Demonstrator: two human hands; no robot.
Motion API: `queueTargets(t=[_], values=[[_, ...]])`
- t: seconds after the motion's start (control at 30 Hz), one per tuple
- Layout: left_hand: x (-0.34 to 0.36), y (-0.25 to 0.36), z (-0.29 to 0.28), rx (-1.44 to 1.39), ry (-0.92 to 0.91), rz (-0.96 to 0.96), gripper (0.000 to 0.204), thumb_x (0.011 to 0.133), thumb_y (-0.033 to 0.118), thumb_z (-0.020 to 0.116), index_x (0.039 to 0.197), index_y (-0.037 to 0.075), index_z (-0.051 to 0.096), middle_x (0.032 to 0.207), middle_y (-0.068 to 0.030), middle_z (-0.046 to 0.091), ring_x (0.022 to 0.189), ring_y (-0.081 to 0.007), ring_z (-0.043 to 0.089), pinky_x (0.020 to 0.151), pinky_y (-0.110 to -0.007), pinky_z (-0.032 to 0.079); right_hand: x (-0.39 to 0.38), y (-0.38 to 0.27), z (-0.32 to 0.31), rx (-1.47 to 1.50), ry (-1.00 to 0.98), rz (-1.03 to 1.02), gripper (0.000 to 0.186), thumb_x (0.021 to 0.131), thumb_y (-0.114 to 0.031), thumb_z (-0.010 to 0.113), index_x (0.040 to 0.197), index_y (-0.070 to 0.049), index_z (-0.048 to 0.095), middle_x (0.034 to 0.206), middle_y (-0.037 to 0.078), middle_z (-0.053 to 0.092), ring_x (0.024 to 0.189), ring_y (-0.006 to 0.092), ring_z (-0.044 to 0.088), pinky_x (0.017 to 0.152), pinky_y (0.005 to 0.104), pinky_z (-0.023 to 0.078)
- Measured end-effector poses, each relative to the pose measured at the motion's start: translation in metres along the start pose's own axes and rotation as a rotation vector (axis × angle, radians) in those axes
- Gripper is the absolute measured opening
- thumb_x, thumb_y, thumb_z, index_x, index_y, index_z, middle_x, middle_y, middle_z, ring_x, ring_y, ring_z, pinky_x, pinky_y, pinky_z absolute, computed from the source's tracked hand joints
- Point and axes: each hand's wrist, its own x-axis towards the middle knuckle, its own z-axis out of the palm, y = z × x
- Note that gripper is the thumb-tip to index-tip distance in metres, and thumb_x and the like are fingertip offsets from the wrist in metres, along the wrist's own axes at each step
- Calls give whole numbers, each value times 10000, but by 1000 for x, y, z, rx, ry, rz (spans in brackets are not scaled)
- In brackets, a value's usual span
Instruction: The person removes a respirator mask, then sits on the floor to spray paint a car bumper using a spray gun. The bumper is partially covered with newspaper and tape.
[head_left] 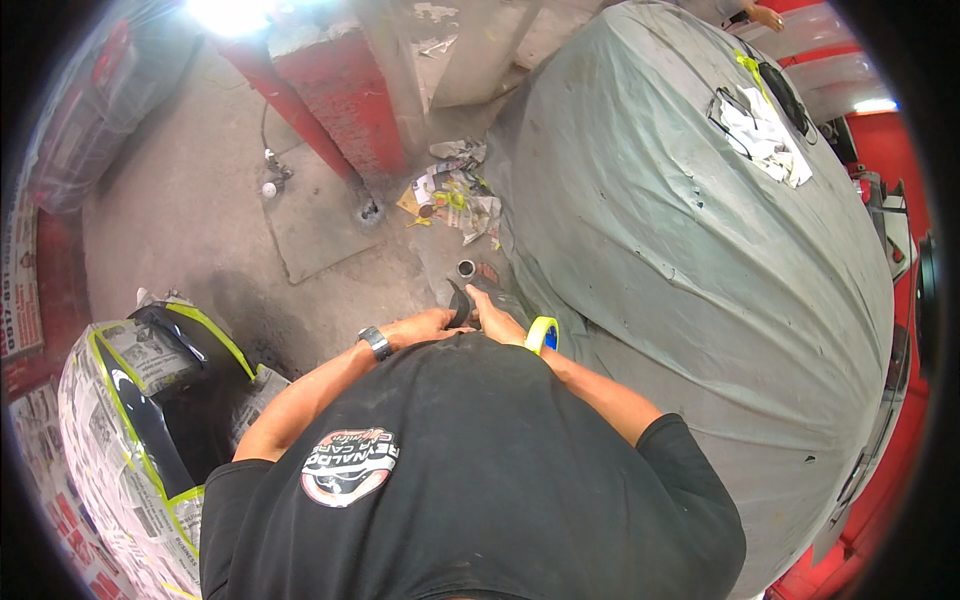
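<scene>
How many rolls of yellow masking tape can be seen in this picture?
1. The yellow tape roll sits around the right hand's wrist, beside the grey cover. More rolls may be hidden under the cover or behind the person's body.

Grey cover (700, 240) draped over a vehicle; newspaper-masked black panel (140, 420) at left; red post (340, 100); crumpled paper scraps (455, 195) on floor.

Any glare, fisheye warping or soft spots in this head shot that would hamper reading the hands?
Head view: a blown-out light flares at the top edge; straight lines such as the red post bow toward the dark rounded rim; the left hand and right hand sit centred and evenly lit, fairly sharp, holding a dark piece, tape roll on the wrist.
</scene>
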Motion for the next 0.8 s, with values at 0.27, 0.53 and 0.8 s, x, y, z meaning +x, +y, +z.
queueTargets(t=[0.27,0.53,0.8], values=[[5,-16,-1,-82,-20,139,561,1003,469,566,1229,-45,571,1154,-120,675,1037,-141,575,916,-336,471,-8,-37,-6,447,-18,29,677,1058,-468,334,1521,-4,168,1209,191,605,913,248,648,877,331,502],[2,-2,-9,-15,-86,121,522,1017,422,554,1261,-40,539,1214,-119,645,1105,-161,554,963,-344,449,16,37,13,557,-98,-265,879,951,-10,528,1586,-107,-72,1662,139,-93,1524,316,-13,1213,430,177],[-23,1,-1,-191,70,306,565,1010,405,579,1362,-31,503,1285,-99,613,1168,-161,545,1001,-349,437,10,-25,-5,764,-68,74,817,958,-243,546,1568,20,70,1629,229,158,1514,311,173,1199,341,204]])
